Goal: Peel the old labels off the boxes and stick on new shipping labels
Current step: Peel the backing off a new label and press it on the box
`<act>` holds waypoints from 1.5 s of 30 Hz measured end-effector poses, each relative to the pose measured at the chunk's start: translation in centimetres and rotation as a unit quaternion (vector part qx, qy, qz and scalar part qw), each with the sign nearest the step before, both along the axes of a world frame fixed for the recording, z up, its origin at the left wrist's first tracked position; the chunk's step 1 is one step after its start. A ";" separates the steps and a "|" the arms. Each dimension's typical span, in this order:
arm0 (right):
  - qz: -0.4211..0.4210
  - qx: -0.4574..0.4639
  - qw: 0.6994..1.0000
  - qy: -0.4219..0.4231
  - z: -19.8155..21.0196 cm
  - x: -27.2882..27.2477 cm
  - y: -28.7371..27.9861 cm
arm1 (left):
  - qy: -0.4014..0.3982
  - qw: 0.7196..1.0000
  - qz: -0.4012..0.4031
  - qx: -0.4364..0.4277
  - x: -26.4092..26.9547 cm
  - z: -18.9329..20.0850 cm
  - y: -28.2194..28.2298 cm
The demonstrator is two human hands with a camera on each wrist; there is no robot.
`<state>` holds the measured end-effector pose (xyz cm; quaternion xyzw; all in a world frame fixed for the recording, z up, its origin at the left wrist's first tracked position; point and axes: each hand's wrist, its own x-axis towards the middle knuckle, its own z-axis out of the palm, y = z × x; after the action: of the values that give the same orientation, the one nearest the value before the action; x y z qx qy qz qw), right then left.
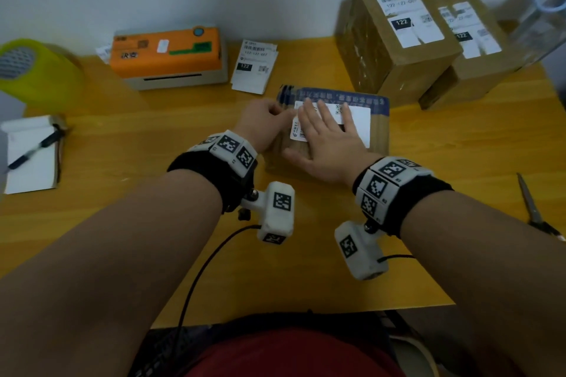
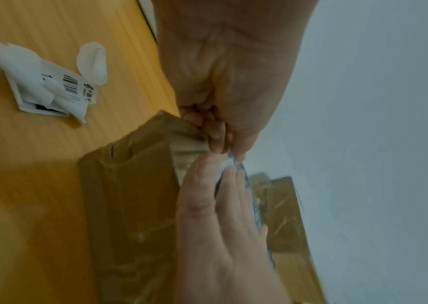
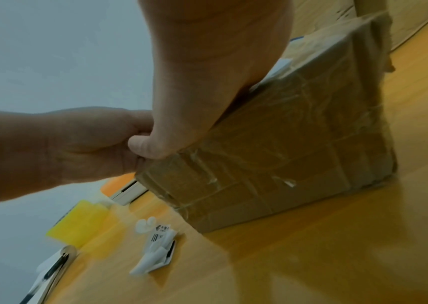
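On a yellow wooden desk [image 1: 306,269], left of the taped cardboard box [image 1: 379,131] at its centre, lie a notepad with a pen [image 1: 33,150], a roll of yellow tape [image 1: 39,70] and an orange label printer [image 1: 168,53], with a stack of printed shipping labels [image 1: 254,66] between printer and box. On the box top, the left hand [image 1: 260,124] pinches the near-left corner of a white label [image 1: 355,119], fingers curled tight on its edge, while the right hand [image 1: 327,135] lies flat with straight fingers across the sheet. Whether this label is going down or coming off is hard to say; either way, the pinching hand should keep the corner taut as the flat palm works outward. Right of the box, two labelled cartons [image 1: 404,27] stand against the wall, and scissors [image 1: 533,208] lie at the desk's edge. The right hand hides much of the label's print.
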<state>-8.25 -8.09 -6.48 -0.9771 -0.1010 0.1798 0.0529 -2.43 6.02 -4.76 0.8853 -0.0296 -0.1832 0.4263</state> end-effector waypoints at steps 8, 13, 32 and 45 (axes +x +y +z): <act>0.051 0.071 0.996 0.023 1.0 -0.1 -0.4 | -0.057 0.997 0.030 0.042 1.7 0.9 -0.6; -0.099 0.063 0.991 -0.055 0.7 -0.5 -4.7 | -0.216 0.922 -0.220 0.233 0.8 0.0 -3.5; -0.021 -0.035 0.998 -0.038 1.1 -0.8 -4.2 | -0.166 0.827 -0.320 0.432 -1.7 -0.1 -2.9; -0.086 -0.106 0.990 -0.038 2.7 -1.8 -9.0 | -0.176 0.864 -0.233 0.410 -0.9 1.0 0.8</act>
<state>-10.05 -17.05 -3.78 -0.9884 0.0014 0.1466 -0.0399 -3.32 6.84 -3.72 0.9650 -0.2320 -0.1145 -0.0421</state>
